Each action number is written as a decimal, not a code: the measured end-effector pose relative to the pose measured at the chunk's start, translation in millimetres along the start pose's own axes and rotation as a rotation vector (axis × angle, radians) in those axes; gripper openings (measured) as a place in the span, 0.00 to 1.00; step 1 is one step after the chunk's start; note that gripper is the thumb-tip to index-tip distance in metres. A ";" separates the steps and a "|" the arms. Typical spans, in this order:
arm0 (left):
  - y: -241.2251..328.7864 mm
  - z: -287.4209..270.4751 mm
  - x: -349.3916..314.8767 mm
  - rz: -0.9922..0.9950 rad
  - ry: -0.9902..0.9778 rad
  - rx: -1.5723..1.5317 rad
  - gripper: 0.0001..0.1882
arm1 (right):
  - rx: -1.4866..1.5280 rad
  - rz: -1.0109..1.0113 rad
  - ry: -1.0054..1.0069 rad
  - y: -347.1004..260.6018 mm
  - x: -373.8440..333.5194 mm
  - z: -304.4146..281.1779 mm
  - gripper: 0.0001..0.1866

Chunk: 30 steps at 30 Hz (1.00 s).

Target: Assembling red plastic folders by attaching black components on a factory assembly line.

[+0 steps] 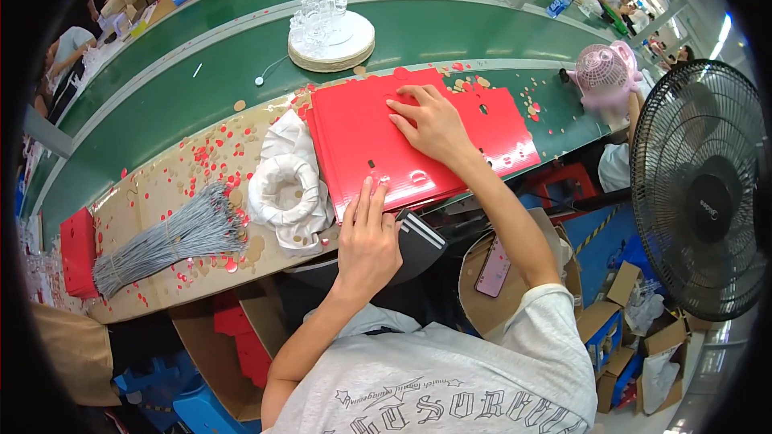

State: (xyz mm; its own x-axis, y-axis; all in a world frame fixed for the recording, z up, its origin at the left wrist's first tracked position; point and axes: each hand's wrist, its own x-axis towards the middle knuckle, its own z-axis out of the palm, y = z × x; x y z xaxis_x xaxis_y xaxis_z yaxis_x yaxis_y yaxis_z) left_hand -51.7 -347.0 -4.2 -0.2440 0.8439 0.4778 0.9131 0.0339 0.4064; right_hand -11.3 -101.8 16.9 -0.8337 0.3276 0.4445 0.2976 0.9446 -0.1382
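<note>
A stack of glossy red sheets [350, 133] with small punched holes lies in front of me on the bench. My left hand [368, 241] rests at the stack's near edge, with its fingertips on the top sheet beside a hole. Farther up and to the right, my right hand [436, 124] lies on the same sheet with its fingers spread. Neither hand grips anything I can see. Left of the stack is a ring of rolled white cloth [283, 189], with more white fabric under and behind it.
A bundle of grey wire ties [173, 237] lies on cardboard [145, 193] strewn with red and brown punched bits. Red folded pieces [79, 253] stand at far left. Clear plastic parts top a round stack [331, 48]. Right are a pink fan [603, 72] and large black fan [700, 189].
</note>
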 end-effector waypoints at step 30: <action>-3.7 -49.4 -31.0 -0.294 0.350 -0.444 0.07 | 0.131 0.149 0.053 148.6 70.5 -99.7 0.15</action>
State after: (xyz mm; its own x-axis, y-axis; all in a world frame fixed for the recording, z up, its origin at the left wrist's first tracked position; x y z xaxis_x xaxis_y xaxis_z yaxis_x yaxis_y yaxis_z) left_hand -63.7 -399.8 17.9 -0.6245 0.6058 0.4929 0.5876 -0.0513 0.8075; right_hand 20.5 60.0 116.0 -0.7582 0.4658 0.4564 0.3495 0.8811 -0.3186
